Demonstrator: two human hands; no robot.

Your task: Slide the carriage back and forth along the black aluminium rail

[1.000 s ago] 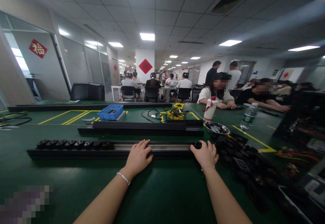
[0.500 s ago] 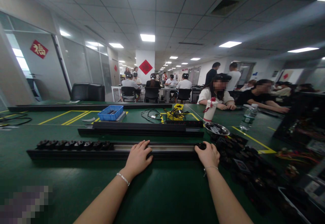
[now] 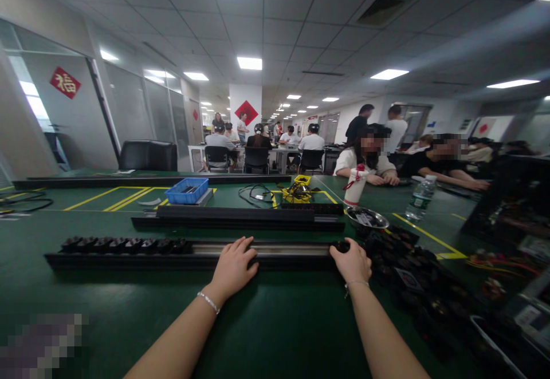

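A long black rail (image 3: 283, 262) with a pale strip along its inner channel lies across the table in front of me. Several black blocks (image 3: 116, 245) sit in a row at its left end. My left hand (image 3: 235, 263) grips the rail near its middle, fingers over the top and thumb on the near side. At the rail's right end my right hand (image 3: 353, 260) is closed on a small black block (image 3: 341, 247), mostly covered by the fingers. Whether that block is seated in the channel I cannot tell.
Behind lies another black rail (image 3: 236, 215). A blue bin (image 3: 188, 190), a metal bowl (image 3: 367, 218), a white cup (image 3: 354, 188) and a water bottle (image 3: 421, 198) stand farther back. Loose black blocks (image 3: 408, 273) are piled at right. Co-workers sit across the table.
Both hands, the rail and the blocks stay practically where they were. Far in the background, a standing person has shifted.
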